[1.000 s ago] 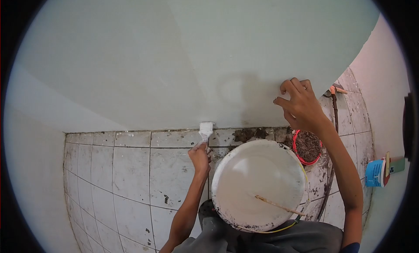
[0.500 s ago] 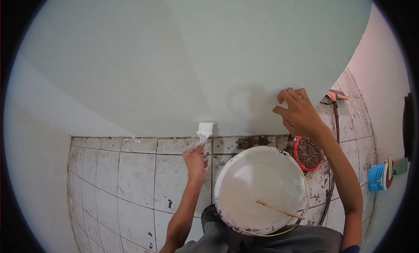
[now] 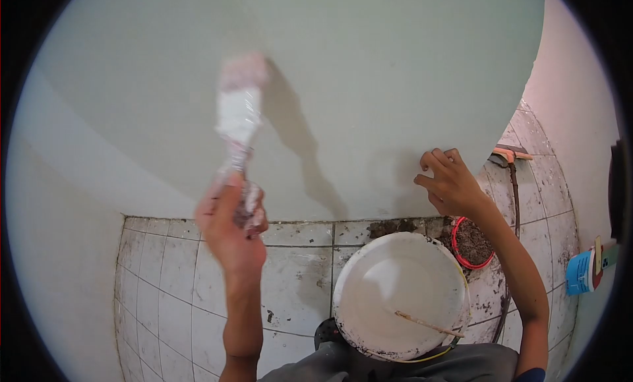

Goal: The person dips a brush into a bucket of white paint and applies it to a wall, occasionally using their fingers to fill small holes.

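Observation:
My left hand (image 3: 232,220) is wrapped round the handle of a paint-smeared brush (image 3: 239,112), its bristles pointing up in front of the pale green wall (image 3: 369,85). The brush is blurred, and whether it touches the wall I cannot tell. My right hand (image 3: 450,183) is near the wall at the right, empty, with its fingers bent and apart. Below it, a white bucket (image 3: 349,276) of pale paint stands between my legs, with a thin stick (image 3: 428,324) lying across the paint toward the rim.
A red-rimmed container (image 3: 473,242) of brown debris is behind the bucket. An orange-headed tool (image 3: 513,154) with a long dark handle lies on the stained tile floor (image 3: 297,280). At the far right is a blue and white tub (image 3: 580,273).
My left hand has raised the brush from the wall's bottom edge, up and to the left. My right hand keeps nearly the same pose. The view has shifted slightly.

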A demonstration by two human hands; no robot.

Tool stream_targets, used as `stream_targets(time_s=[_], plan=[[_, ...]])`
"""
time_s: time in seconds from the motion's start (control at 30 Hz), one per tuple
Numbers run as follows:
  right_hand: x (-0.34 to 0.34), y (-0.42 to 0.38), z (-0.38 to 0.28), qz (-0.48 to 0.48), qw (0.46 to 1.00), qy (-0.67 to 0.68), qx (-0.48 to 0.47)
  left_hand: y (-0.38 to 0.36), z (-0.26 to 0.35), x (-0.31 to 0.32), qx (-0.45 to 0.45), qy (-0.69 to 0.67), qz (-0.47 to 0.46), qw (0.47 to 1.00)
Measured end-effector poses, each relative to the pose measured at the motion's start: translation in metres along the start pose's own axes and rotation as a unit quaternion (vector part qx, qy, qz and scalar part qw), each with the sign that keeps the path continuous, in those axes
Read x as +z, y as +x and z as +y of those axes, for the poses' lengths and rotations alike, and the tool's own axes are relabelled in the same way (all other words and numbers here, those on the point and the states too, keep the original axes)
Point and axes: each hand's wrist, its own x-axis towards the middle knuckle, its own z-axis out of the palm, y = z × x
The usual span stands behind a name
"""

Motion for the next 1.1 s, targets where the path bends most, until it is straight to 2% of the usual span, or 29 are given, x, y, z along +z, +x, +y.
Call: stream_targets(time_s=[0.07,0.13,0.23,0.27,0.4,0.47,0.53,0.6,0.7,0.73,0.8,0.83,0.9,0.93,1.0,1.1], plan=[[-0.002,0.0,-0.001,0.001,1.0,-0.001,0.001,0.006,-0.067,-0.028,-0.04,0.031,0.019,0.999],[-0.002,0.001,-0.001,-0.003,1.0,0.001,0.002,-0.018,-0.132,-0.047,-0.096,0.038,0.069,0.992],[-0.002,0.001,-0.002,0.0,1.0,0.012,0.005,-0.069,-0.213,-0.095,-0.233,0.069,0.08,0.967],[-0.002,0.001,-0.001,0.004,1.0,0.015,0.007,-0.08,-0.224,-0.103,-0.282,0.071,0.088,0.953],[0.0,0.001,-0.002,0.02,1.0,0.008,-0.001,-0.079,-0.215,-0.109,-0.346,0.122,0.098,0.925],[0.002,0.001,-0.002,0.03,1.0,0.004,0.002,-0.049,-0.172,-0.092,-0.259,0.173,0.077,0.947],[0.004,0.0,-0.004,0.035,0.999,0.008,-0.003,-0.014,-0.086,-0.055,-0.168,0.138,0.066,0.974],[0.005,0.0,-0.004,0.044,0.999,0.009,-0.013,0.009,-0.006,-0.023,-0.116,0.132,0.052,0.983],[0.009,0.005,-0.008,0.06,0.998,0.014,-0.033,0.018,0.079,0.013,0.027,0.1,0.04,0.994],[0.009,0.007,-0.01,0.065,0.997,0.022,-0.036,0.022,0.101,0.023,0.077,0.069,0.034,0.994],[0.007,0.01,-0.015,0.072,0.996,0.033,-0.047,0.034,0.132,0.026,0.148,0.023,-0.083,0.985],[0.006,0.012,-0.017,0.076,0.995,0.034,-0.053,0.035,0.13,0.026,0.13,0.027,-0.068,0.989],[0.002,0.015,-0.02,0.085,0.994,0.04,-0.063,0.045,0.112,0.022,0.096,0.035,-0.04,0.994],[0.0,0.016,-0.022,0.091,0.993,0.045,-0.067,0.043,0.08,0.011,0.049,0.048,0.003,0.998],[-0.002,0.017,-0.024,0.101,0.991,0.053,-0.075,0.029,-0.005,-0.029,-0.033,0.074,0.002,0.997],[-0.007,0.016,-0.025,0.109,0.989,0.056,-0.079,-0.026,-0.125,-0.099,-0.243,0.082,0.026,0.966]])
